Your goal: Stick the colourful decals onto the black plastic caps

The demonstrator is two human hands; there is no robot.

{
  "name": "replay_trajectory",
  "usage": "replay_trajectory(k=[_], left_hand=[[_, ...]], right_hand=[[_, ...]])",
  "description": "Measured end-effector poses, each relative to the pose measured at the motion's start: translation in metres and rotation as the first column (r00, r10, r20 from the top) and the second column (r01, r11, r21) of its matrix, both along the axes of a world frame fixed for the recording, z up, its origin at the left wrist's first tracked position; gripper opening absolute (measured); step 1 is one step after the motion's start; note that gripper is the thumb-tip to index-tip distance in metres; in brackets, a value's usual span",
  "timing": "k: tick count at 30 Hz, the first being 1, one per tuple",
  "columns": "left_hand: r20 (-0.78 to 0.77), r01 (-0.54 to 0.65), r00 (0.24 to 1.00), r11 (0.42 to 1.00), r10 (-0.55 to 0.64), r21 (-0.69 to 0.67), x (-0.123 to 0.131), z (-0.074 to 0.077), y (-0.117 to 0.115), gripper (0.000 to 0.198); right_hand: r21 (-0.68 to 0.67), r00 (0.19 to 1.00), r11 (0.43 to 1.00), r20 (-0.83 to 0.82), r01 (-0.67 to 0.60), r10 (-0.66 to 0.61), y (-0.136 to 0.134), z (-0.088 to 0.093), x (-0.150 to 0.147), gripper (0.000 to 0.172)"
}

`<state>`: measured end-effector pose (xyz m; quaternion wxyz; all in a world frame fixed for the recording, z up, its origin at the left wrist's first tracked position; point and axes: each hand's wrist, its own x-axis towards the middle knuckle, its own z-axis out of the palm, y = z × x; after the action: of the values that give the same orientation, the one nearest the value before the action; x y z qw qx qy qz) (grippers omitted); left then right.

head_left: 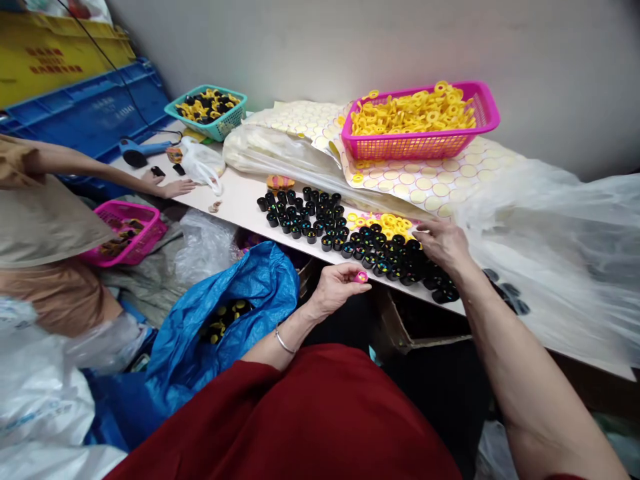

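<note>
My left hand (336, 288) pinches a small pink cup-shaped piece (361, 277) between thumb and fingers, just off the front edge of the table. Pale bits show inside the piece. Over the right part of the table, my right hand (443, 245) reaches down with fingers bent together beside the black cups (383, 257); I cannot make out what its fingertips hold. Many of these cups stand upright in a crowded group, with small coloured bits inside. Just behind them is a loose pile of yellow rings (393, 224), with some pink pieces among them.
A pink basket (420, 145) full of yellow rings stands at the back on dotted sheets. Farther left are a teal basket (225, 124) and a blue hairdryer-like tool (137, 152). Another person's hand (175, 189) rests on the table. A blue sack (225, 280) lies below.
</note>
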<state>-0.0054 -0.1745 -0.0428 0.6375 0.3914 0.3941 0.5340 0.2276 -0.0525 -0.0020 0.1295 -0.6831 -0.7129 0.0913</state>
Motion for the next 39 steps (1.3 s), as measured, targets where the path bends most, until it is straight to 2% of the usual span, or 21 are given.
replay_trajectory(k=[3, 6, 9, 13, 16, 20, 27, 29, 31, 34, 35, 37, 39], left_hand=[[0.007, -0.025, 1.0, 1.0, 0.025, 0.003, -0.001, 0.0, 0.001, 0.043], [-0.008, -0.05, 0.999, 0.999, 0.05, -0.006, -0.002, -0.003, 0.001, 0.044], [-0.033, -0.067, 0.997, 0.997, 0.067, -0.023, -0.004, -0.008, 0.004, 0.045], [-0.044, -0.093, 0.995, 0.994, 0.09, -0.051, -0.009, -0.015, 0.011, 0.046], [-0.044, -0.11, 0.993, 0.991, 0.107, -0.071, -0.011, -0.018, 0.017, 0.045], [-0.048, -0.16, 0.987, 0.98, 0.155, -0.115, -0.011, -0.02, 0.024, 0.046], [-0.08, -0.111, 0.991, 0.99, 0.104, -0.088, -0.006, -0.02, 0.021, 0.043], [-0.085, -0.097, 0.992, 0.993, 0.092, -0.067, 0.0, -0.019, 0.021, 0.043], [-0.078, -0.093, 0.993, 0.995, 0.089, -0.047, 0.007, -0.018, 0.023, 0.045], [-0.034, -0.115, 0.993, 0.993, 0.115, -0.019, 0.019, -0.015, 0.027, 0.055], [-0.016, -0.122, 0.992, 0.993, 0.122, -0.01, 0.022, -0.014, 0.028, 0.06], [0.009, -0.113, 0.994, 0.994, 0.113, 0.006, 0.029, -0.013, 0.03, 0.065], [0.013, -0.084, 0.996, 0.996, 0.084, 0.009, 0.037, -0.013, 0.029, 0.064]], right_hand=[[-0.108, 0.994, 0.993, 0.086, -0.053, 0.062, 0.025, 0.0, -0.026, 0.035], [-0.167, 0.989, 0.986, 0.143, -0.015, 0.039, 0.047, -0.003, -0.045, 0.036], [-0.188, 0.98, 0.982, 0.196, 0.018, 0.02, 0.068, -0.014, -0.054, 0.037], [-0.197, 0.966, 0.98, 0.247, -0.029, 0.078, 0.088, -0.027, -0.055, 0.034], [-0.216, 0.958, 0.973, 0.253, -0.08, 0.135, 0.092, -0.028, -0.055, 0.031], [-0.245, 0.963, 0.959, 0.193, -0.14, 0.19, 0.085, -0.02, -0.052, 0.025], [-0.101, 0.976, 0.971, -0.021, -0.218, 0.217, 0.08, -0.008, -0.031, 0.025], [-0.042, 0.966, 0.975, -0.153, -0.219, 0.21, 0.069, -0.002, -0.027, 0.026], [0.027, 0.918, 0.969, -0.316, -0.244, 0.24, 0.046, 0.005, -0.026, 0.025], [0.095, 0.749, 0.915, -0.545, -0.391, 0.376, -0.011, 0.01, -0.032, 0.023], [0.124, 0.691, 0.905, -0.607, -0.406, 0.393, -0.032, 0.009, -0.035, 0.026], [0.184, 0.625, 0.914, -0.679, -0.362, 0.384, -0.069, 0.004, -0.041, 0.026], [0.227, 0.596, 0.941, -0.73, -0.25, 0.335, -0.096, -0.005, -0.047, 0.017]])
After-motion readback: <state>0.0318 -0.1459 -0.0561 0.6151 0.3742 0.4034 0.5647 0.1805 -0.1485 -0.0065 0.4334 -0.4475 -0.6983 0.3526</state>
